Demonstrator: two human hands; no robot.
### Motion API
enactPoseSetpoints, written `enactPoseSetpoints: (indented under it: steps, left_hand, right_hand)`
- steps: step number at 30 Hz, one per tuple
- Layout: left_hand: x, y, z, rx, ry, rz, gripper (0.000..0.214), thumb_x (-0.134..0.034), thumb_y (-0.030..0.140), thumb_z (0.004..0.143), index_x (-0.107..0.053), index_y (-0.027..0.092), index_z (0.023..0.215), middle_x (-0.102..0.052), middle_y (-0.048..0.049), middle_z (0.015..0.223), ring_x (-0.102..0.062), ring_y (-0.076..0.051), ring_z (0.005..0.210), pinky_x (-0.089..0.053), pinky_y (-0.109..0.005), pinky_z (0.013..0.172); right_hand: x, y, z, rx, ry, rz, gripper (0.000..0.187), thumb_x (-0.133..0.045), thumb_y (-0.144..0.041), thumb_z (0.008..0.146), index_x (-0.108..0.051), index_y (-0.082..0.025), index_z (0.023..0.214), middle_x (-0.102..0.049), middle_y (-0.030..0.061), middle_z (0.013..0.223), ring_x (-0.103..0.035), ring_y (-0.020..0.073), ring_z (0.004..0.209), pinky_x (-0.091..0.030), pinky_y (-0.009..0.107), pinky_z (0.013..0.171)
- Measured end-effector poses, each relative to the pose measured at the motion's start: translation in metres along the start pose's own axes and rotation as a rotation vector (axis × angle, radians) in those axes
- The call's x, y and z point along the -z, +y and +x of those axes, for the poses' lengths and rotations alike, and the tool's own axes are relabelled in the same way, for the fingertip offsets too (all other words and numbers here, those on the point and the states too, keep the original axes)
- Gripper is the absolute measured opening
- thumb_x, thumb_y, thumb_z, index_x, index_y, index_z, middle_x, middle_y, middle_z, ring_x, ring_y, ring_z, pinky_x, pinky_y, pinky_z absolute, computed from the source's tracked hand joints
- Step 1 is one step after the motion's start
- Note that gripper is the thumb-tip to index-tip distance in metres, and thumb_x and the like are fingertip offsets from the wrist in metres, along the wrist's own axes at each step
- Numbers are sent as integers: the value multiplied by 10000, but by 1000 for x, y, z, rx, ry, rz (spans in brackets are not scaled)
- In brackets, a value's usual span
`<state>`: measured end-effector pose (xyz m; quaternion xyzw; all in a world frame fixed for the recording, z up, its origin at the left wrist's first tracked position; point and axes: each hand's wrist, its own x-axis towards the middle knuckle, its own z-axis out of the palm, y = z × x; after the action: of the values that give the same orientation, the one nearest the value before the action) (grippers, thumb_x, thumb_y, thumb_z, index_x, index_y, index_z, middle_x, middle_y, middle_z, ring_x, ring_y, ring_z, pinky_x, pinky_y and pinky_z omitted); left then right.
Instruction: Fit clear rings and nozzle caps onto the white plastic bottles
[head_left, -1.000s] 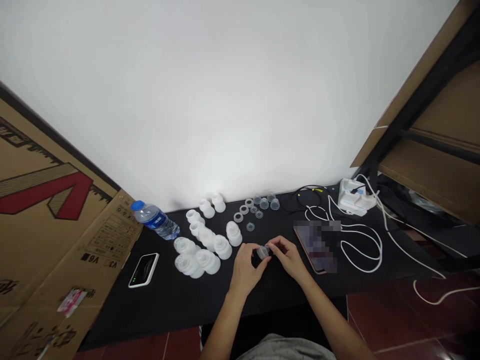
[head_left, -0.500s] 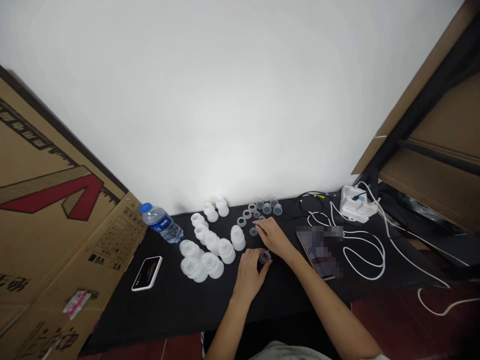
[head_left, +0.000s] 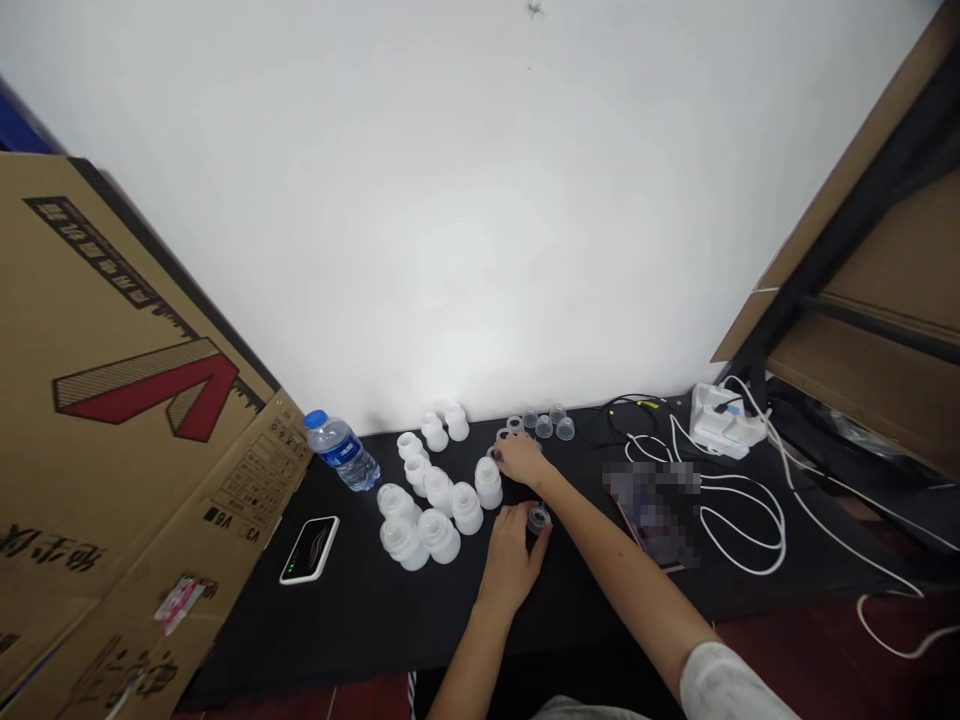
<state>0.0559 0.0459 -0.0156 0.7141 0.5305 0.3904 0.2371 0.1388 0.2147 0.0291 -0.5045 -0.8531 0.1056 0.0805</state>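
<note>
My left hand (head_left: pixel 511 560) rests on the black table, its fingers and thumb closed round a translucent round collar piece (head_left: pixel 538 517). Further back, my right hand (head_left: pixel 525 460) reaches over small parts, fingertips closed on the edge of a translucent ring (head_left: pixel 494 453), which they largely hide. Another ring (head_left: pixel 514 424) lies just beyond the knuckles. Behind it stand several clear domed caps (head_left: pixel 544 427). To the left are several small white bottles; one topped bottle (head_left: pixel 488 484) is nearest my right hand, and an uncapped bottle (head_left: pixel 409 446) stands further left.
A water bottle (head_left: pixel 343 452) and a white-framed device (head_left: pixel 310 550) are at the left, by a large cardboard box (head_left: pixel 150 400). On the right lie a phone (head_left: pixel 652 520), looped white cables (head_left: pixel 742 570) and a white power strip (head_left: pixel 726 420). A white wall (head_left: pixel 465 230) rises behind.
My right hand has moved left, from a small clear nipple-like piece to a ring by the bottles. The left hand still holds the collar piece. The camera view has shifted slightly.
</note>
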Motion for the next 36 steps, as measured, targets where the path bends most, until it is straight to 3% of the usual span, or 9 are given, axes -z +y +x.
enactPoseSetpoints:
  steps: [5,10,13,17,20,25,30,33,36]
  left_hand:
    - [-1,0,-1,31,-3,-1,303,-568,374,1091,-607,233,1357,-697,-127,1252,-660,-322,1213,-561,-527,1047]
    - [-1,2,-1,14,19,42,267,-591,336,1073,-625,245,1321,-710,-107,1189,-679,-313,1143,-583,-499,988]
    - [-1,4,0,-17,28,44,234,-609,304,1058,-651,251,1282,-722,-92,1158,-691,-297,1100,-592,-474,967]
    - [0,6,0,-25,29,32,221,-628,277,1044,-664,250,1261,-725,-86,1149,-688,-289,1099,-587,-468,978]
    - [2,7,0,-16,11,21,214,-630,276,1043,-671,253,1251,-723,-83,1136,-684,-292,1089,-586,-470,966]
    - [3,8,2,-25,7,4,217,-644,264,1028,-687,256,1240,-727,-86,1128,-680,-299,1072,-586,-472,944]
    - [3,8,2,-41,-6,-17,222,-644,260,1026,-687,253,1245,-731,-94,1144,-672,-303,1089,-579,-486,970]
    - [3,8,2,-34,-15,-13,227,-650,266,1024,-681,247,1248,-734,-98,1147,-669,-310,1099,-580,-500,973]
    - [2,8,1,-34,-16,-7,233,-646,254,1022,-678,239,1252,-745,-100,1153,-674,-319,1111,-584,-522,981]
  right_hand:
    - [10,5,-20,-25,162,81,166,-640,-332,1075,-735,-200,1105,-768,108,1143,-666,271,1106,-498,359,996]
    - [16,23,-52,-101,292,124,209,-519,-353,1142,-655,-196,1164,-743,115,1186,-668,261,1128,-510,339,995]
    - [14,34,-61,-143,284,121,166,-569,-332,1119,-635,-198,1191,-748,118,1186,-692,267,1118,-516,338,964]
    - [13,40,-62,-156,181,107,139,-675,-272,1055,-645,-206,1173,-772,91,1139,-732,254,1062,-519,294,851]
    - [15,37,-58,-150,95,78,167,-727,-230,1008,-667,-212,1163,-772,94,1150,-744,255,1041,-516,286,815]
    - [22,37,-48,-99,-12,5,256,-761,-212,970,-694,-207,1216,-742,164,1251,-702,317,1170,-533,336,898]
    - [45,42,-22,-28,-69,-35,277,-675,-108,974,-732,-183,1235,-749,175,1201,-701,320,1127,-521,387,964]
    - [60,28,7,55,-11,-19,366,-531,-135,1070,-663,-183,1408,-718,163,1299,-666,280,1192,-479,354,1026]
    - [64,0,34,148,14,5,511,-476,-162,1114,-492,-240,1619,-710,113,1354,-661,235,1160,-461,299,986]
